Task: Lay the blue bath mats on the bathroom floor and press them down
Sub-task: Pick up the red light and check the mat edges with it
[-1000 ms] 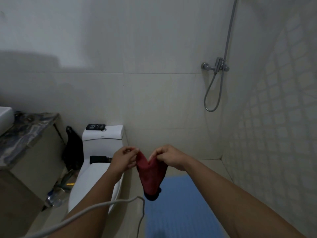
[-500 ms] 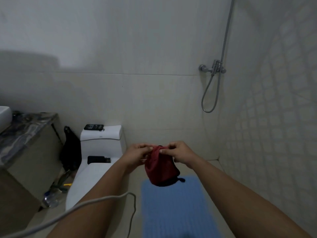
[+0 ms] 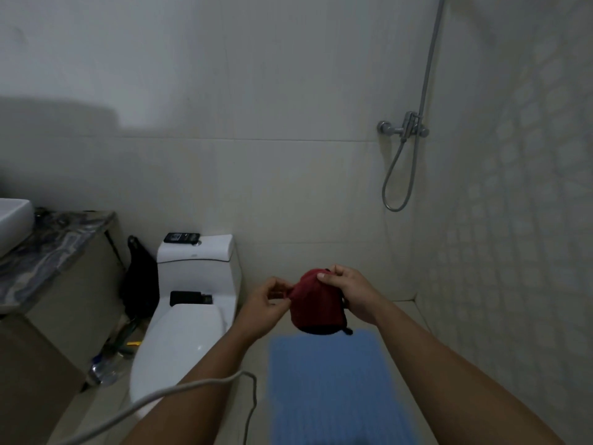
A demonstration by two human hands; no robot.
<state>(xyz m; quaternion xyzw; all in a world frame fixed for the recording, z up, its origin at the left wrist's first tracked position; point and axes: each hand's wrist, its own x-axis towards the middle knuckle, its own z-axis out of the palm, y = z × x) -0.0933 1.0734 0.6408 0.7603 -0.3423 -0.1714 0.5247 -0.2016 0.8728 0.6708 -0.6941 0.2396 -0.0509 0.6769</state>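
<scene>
Both hands now bunch the red cloth pouch (image 3: 316, 305) tighter: the left hand (image 3: 268, 308) pinches its edge, the right hand (image 3: 351, 293) grips its top. One blue bath mat (image 3: 333, 387) already lies flat below, unpressed for the moment.

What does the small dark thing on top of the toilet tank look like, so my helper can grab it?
Start at the white toilet left of the blue mat. On its tank lid, at the back left corner, lies a flat black gadget. It is the only thing lying on the lid; a second dark block sits lower, behind the seat.
</scene>
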